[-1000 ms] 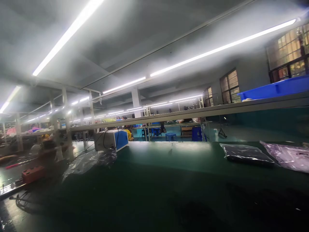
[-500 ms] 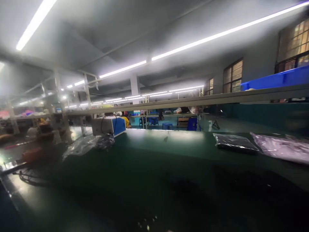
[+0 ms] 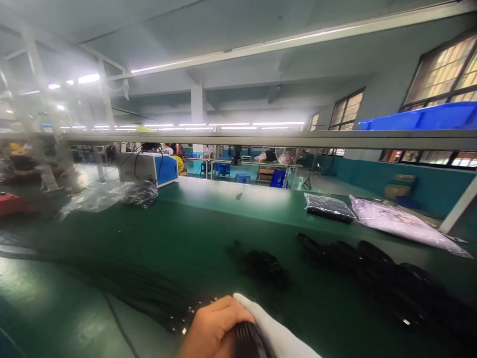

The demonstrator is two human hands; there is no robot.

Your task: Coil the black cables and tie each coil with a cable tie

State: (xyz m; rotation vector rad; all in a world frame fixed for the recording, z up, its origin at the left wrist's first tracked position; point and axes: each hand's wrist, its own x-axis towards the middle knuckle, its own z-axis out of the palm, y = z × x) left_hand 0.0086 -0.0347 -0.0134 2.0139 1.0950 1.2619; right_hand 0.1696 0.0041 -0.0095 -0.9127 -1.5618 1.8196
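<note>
At the bottom middle my bare left hand (image 3: 213, 325) is closed around a coiled black cable (image 3: 249, 340). My right hand (image 3: 278, 328), in a white glove, presses against the other side of that coil, and most of its fingers are hidden. To the left a long bundle of black cables (image 3: 141, 293) with small shiny metal connectors lies on the green bench top (image 3: 156, 248). A dark, blurred heap of black cable (image 3: 264, 268) rests just beyond my hands. More coiled black cables (image 3: 372, 268) lie in a row at the right.
A blue-and-grey machine box (image 3: 149, 169) stands at the back left beside crumpled clear plastic bags (image 3: 108, 196). A bagged black item (image 3: 328, 206) and a pale pink plastic package (image 3: 402, 223) lie at the back right. Overhead, a shelf rail (image 3: 238, 139) bears a blue bin (image 3: 421, 118).
The view has tilted down and turned slightly right. Both my hands have come into sight at the bottom with the coiled cable, and the cables on the bench show more clearly.
</note>
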